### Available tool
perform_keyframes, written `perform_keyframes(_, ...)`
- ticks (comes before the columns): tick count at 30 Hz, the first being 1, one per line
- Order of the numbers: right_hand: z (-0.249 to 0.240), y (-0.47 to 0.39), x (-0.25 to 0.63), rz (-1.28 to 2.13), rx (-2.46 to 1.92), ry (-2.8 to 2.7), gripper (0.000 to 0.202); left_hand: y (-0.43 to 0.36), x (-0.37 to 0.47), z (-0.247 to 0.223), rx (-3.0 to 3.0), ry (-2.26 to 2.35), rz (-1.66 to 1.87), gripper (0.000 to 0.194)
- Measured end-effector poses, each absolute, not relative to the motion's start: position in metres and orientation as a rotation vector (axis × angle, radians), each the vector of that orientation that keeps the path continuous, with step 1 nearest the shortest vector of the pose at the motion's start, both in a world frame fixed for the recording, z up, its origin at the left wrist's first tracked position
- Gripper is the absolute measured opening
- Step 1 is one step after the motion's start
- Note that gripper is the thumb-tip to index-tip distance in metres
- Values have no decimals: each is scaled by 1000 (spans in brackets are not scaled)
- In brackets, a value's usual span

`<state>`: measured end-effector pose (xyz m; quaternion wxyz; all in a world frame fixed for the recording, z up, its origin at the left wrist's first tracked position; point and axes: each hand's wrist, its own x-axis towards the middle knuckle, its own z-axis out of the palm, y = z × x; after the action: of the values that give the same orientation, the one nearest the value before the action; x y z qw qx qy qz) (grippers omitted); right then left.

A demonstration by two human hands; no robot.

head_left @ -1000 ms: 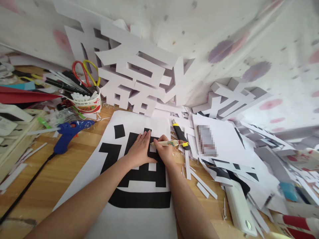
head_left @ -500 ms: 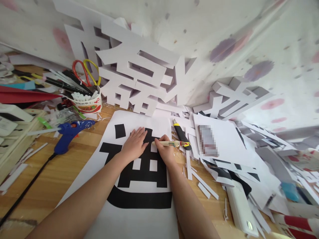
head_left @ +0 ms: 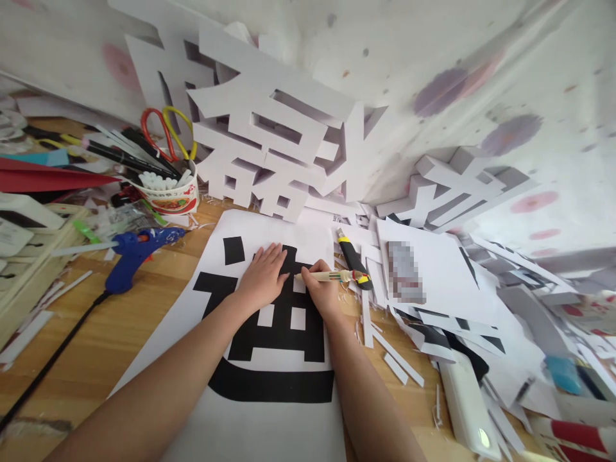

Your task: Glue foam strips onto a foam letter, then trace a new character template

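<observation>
My left hand (head_left: 264,277) lies flat with fingers stretched over a black paper character cutout (head_left: 283,330) on a large white sheet (head_left: 250,430). In my right hand (head_left: 323,292) is a cream multicolour pen (head_left: 337,276), gripped near its tip. The tip points left and meets the cutout near its upper right; whether it touches the paper I cannot tell. A separate black square (head_left: 234,251) and a long curved black strip (head_left: 279,386) belong to the same character on the sheet. A black and yellow utility knife (head_left: 353,258) lies just right of my right hand.
Tall white paper characters (head_left: 289,147) stand behind the sheet. On the left are a blue glue gun (head_left: 129,256) with its cord and a paper cup (head_left: 176,199) holding scissors and pens. Paper strips, a white power bank (head_left: 466,404) and stacked sheets (head_left: 443,263) lie to the right.
The view has shifted slightly. Both hands keep their places on the cutout, and the pen has barely moved against it.
</observation>
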<state>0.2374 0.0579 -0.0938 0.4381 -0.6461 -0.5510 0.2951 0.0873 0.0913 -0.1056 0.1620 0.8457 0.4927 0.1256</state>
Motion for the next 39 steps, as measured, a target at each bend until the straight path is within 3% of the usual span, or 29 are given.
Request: perform_keyframes(39, -91, 55, 236, 739, -1611, -1390, 27, 91, 88, -105, 2427, 1414, 353, 50)
